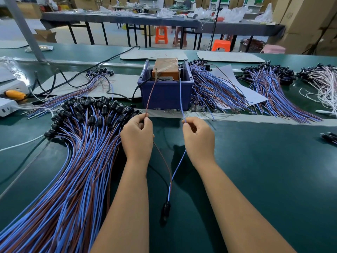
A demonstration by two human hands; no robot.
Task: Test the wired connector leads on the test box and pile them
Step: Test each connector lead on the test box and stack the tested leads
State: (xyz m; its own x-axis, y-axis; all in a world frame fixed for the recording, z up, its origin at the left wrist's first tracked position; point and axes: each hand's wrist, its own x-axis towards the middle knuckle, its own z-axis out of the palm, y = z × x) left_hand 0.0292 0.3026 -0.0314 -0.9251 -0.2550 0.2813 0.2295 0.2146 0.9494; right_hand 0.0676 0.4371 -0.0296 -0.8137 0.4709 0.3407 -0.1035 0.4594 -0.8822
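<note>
My left hand (136, 137) pinches the brown wire (151, 94) of one lead, and my right hand (198, 137) pinches its blue wire (181, 99). Both wires run up to two metal posts on the test box (165, 69), an orange-brown block sitting in a blue plastic bin (166, 94). The brown tip touches the left post and the blue tip touches the right post. Below my hands the two wires join at a black connector (165, 211) hanging between my forearms. A large pile of blue and brown leads (80, 152) lies to my left.
More bundles of blue and brown leads (218, 92) lie right of the bin, with white-wired ones (322, 83) at the far right. Black cables (76, 73) and white devices (9, 103) sit at the left. Loose connectors (330, 136) lie at the right edge. Orange stools stand beyond the belt.
</note>
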